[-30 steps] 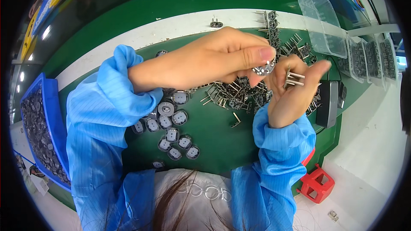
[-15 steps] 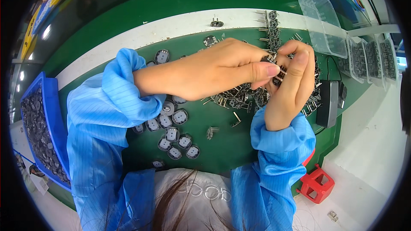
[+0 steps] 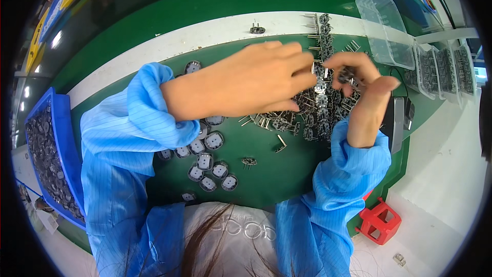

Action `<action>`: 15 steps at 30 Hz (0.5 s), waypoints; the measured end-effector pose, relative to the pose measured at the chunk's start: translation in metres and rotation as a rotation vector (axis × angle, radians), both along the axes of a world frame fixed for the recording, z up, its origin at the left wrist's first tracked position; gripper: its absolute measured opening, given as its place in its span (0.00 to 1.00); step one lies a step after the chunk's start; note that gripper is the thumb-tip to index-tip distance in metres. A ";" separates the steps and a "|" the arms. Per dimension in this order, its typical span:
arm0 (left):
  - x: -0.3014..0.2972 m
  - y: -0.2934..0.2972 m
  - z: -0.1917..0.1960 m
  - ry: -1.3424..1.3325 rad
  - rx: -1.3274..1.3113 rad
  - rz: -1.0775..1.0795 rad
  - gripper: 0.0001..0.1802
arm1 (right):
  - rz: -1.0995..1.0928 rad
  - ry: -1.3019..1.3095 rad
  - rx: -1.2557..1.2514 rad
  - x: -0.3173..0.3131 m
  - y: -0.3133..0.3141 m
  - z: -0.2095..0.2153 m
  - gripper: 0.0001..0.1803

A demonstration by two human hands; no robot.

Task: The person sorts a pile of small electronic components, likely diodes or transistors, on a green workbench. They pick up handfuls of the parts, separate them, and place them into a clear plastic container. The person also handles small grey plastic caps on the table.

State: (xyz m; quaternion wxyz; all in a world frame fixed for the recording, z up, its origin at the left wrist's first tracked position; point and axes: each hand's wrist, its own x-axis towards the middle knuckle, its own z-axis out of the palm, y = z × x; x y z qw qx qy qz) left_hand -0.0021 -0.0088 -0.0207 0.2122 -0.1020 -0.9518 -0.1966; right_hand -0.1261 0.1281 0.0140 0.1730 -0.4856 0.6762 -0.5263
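Observation:
My left hand [image 3: 246,79] hovers over the middle of the bench, its thumb apart from the loosely bent fingers and nothing visible between them. To its right, my right hand [image 3: 366,92] has its fingers curled around a small black part with metal pins [image 3: 347,75]; the thumb points away from it. Between and below the hands runs a long row of similar black pin parts [image 3: 322,100], stretching from the far white strip toward me. A loose heap of the same parts [image 3: 279,120] lies left of the row, partly hidden by my left hand.
Several grey rounded housings [image 3: 205,161] lie left of centre. A blue bin [image 3: 72,159] of dark parts stands at the far left. Clear plastic boxes [image 3: 384,36] and a black block [image 3: 397,123] are at the right. A red stool [image 3: 379,220] stands on the floor.
My hands have moved apart; the right one shifted right with the dark part in its fingers. More of the row now shows. The single loose part near me has turned and slid slightly.

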 end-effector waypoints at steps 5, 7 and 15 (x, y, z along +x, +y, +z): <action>-0.004 0.007 0.007 -0.311 0.037 -0.032 0.15 | 0.093 0.232 -0.009 -0.004 -0.002 -0.005 0.27; -0.006 0.013 0.000 -0.265 0.138 0.017 0.14 | 0.076 0.289 0.082 -0.004 -0.002 0.000 0.26; -0.001 -0.006 0.025 -0.089 0.602 0.215 0.10 | 0.076 0.296 -0.021 -0.020 0.010 0.001 0.21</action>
